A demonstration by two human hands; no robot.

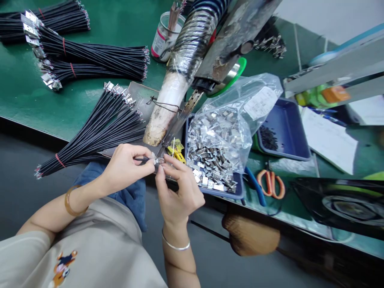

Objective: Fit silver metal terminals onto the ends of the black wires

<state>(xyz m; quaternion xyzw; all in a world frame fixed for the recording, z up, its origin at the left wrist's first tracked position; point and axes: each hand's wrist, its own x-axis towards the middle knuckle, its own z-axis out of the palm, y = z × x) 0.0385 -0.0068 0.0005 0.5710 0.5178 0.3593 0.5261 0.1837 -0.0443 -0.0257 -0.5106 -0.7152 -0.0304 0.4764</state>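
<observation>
My left hand (127, 165) is closed in a pinch on a thin black cable (141, 159) near its end. At that end sits a small silvery metal connector (159, 160), which the fingertips of my right hand (181, 188) grip from the other side. Both hands meet just in front of the bench edge. To the left lies a fanned bundle of black cables (102, 124) with metal connectors on their far ends and a red band near the tails. Right of my hands, a blue tray (239, 193) holds many loose metal shells (207, 166).
A taped duct (168, 100) and a metal arm (231, 48) slope down close above my hands. More banded cables (96, 56) lie at upper left. A plastic bag (264, 86), a second blue tray (288, 120), orange-handled cutters (271, 184) and a jar (162, 40) stand around.
</observation>
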